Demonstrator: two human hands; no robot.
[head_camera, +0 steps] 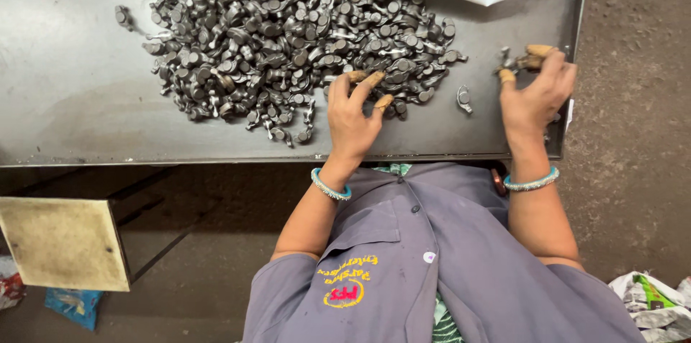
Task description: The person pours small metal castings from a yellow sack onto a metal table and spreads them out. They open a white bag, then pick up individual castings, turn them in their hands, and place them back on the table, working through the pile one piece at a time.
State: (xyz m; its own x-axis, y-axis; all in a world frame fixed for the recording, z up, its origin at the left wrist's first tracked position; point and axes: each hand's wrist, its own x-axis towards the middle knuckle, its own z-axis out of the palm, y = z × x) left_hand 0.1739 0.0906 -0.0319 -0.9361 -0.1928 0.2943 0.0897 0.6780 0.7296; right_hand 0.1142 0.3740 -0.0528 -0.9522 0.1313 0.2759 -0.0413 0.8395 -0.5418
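A grey work shirt (432, 264) fills the foreground below a dark metal table (72, 98). The left hand (353, 116) rests loosely spread fingers on the edge of a pile of small metal parts (288, 33). The right hand (536, 95), near the table's right edge, pinches a few parts (512, 62) in curled fingers.

Both forearms reach forward, bare below short grey sleeves, each wrist ringed by a pale blue bangle. The left hand (353, 116) lies palm down, fingers spread and slightly bent — its fingertips (373, 79) wear tan coverings. The right hand (536, 95) is set well apart, back up, fingers curled in toward the thumb — also capped in tan at the tips.
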